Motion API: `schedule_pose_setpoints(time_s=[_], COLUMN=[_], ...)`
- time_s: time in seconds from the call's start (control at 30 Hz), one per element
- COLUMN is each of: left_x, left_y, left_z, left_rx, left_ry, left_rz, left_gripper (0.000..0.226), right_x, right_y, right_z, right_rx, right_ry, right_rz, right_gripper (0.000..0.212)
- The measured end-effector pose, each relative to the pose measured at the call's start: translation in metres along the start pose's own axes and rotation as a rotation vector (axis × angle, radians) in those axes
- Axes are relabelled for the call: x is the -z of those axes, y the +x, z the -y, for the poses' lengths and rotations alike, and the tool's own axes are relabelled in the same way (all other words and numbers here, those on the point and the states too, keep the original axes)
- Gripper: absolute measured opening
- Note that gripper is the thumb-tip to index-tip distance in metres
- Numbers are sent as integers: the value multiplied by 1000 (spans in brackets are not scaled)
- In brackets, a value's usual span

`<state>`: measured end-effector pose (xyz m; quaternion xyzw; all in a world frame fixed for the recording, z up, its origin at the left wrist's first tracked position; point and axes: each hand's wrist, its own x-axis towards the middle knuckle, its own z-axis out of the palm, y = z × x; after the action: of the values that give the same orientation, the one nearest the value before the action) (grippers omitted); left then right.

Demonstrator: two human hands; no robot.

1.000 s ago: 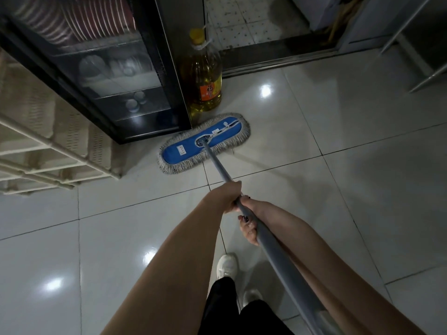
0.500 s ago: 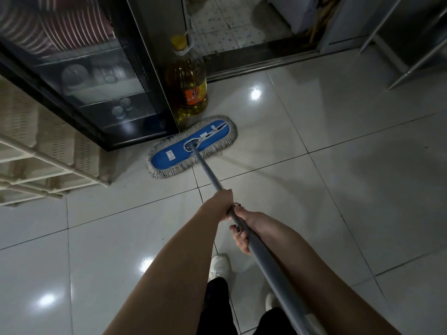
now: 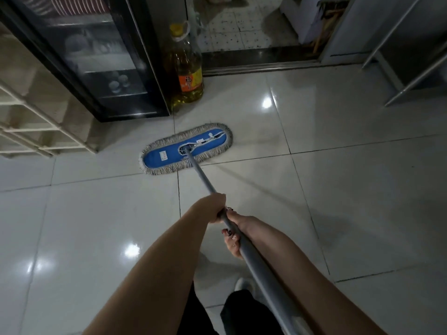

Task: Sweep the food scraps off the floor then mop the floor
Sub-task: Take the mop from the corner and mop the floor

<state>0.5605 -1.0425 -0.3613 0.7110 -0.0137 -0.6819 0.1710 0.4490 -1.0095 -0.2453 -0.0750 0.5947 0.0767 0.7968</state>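
Mopping in progress here. Both hands are on the long grey metal mop handle (image 3: pixel 260 274), about halfway along it. The left hand (image 3: pixel 212 209) is the one further down the pole, fingers curled tight round it with the knuckles up. The right hand (image 3: pixel 235 234) sits just behind it, nearly touching, wrapped round from underneath so you can see the dark painted nails.

The flat blue mop head with the grey-white fringe (image 3: pixel 186 149) is lying flat on the glossy pale tiled floor (image 3: pixel 338 189), well out in front of the grip and a bit to the left, right across a grout line. It's angled, right end further away.

Just past it, towards the far edge of the floor, there's a big clear plastic bottle of yellow cooking oil with an orange label (image 3: pixel 186 76), standing upright next to the corner of a black glass-door cabinet (image 3: pixel 96 56). The mop head is near both but not touching. A cream slatted rack (image 3: pixel 36 122) is along the left edge, and a white shoe (image 3: pixel 243 285) pokes out under the handle
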Motion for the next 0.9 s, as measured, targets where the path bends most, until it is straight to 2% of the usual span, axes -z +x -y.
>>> schedule_pose_setpoints(time_s=[0.27,0.73,0.9], left_x=[-68,-114,-129], left_y=[-36,-92,-123], left_z=[77,193,239], left_rx=[-38,-64,-92], left_ry=[-66,-104,-129], left_rz=[9,72,62], left_gripper=[32,32,34], right_x=[62,104,113], right_y=[-32,-71,-91], right_z=[-72,-203,-250], right_rx=[-22,51,88], right_ry=[-99,99,42], right_rz=[-9,118,76], right_gripper=[60,49,45])
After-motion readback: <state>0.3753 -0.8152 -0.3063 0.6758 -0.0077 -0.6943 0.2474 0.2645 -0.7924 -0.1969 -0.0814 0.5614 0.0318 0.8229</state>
